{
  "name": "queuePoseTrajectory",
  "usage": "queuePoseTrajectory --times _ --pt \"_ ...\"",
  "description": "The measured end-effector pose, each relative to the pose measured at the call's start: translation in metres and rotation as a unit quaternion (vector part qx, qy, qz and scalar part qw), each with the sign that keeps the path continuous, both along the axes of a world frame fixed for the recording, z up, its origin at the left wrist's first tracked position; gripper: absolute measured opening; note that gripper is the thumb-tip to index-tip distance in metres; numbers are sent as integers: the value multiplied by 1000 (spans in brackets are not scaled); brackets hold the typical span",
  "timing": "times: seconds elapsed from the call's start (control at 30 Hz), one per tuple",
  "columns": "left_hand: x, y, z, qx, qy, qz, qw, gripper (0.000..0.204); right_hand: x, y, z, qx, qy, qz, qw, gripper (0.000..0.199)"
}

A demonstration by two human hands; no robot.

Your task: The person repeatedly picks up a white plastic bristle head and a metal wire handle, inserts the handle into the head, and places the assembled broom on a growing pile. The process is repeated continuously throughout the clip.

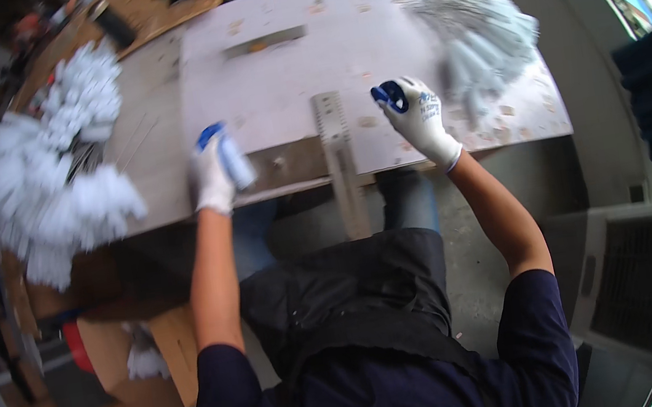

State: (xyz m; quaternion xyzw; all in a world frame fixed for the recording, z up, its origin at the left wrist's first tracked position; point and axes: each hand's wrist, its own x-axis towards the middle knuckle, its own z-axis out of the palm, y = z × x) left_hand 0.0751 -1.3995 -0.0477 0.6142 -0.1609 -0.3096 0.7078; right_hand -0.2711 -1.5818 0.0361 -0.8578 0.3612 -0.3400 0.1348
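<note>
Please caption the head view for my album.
Gloved left hand with a blurred pale piece, right hand curled, over a white table.

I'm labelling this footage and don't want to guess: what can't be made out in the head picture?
Left hand, head view: motion blur hides what the pale shape at its palm is.
Right hand, head view: its own curl hides whether it holds anything.
White pieces on the left, head view: overlap and blur prevent counting.
Cardboard box, head view: its white contents are too blurred to identify.
</note>
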Motion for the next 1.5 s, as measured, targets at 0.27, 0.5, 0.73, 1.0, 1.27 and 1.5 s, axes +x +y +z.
queuePoseTrajectory --times 0.27,0.5,0.73,1.0,1.27,1.5 --pt "-55 -45 58 -61 129 -59 988 22 136 73 -11 361 67 186 911 39" --pt "-41 -61 30 -168 253 -56 951 26 142 62 -6 340 81 207 914 38" --pt "-40 -75 33 -70 206 -145 965 34 147 47 -34 335 98 193 917 38" --pt "-24 -70 26 -46 123 -227 965 37 140 61 -23 169 181 175 953 32" --pt "-13 -75 22 -54 120 -260 956 42 113 47 -4 -71 140 365 918 59" --pt "-19 -85 23 -45 164 -245 954 43 141 37 -21 -243 297 432 816 29"
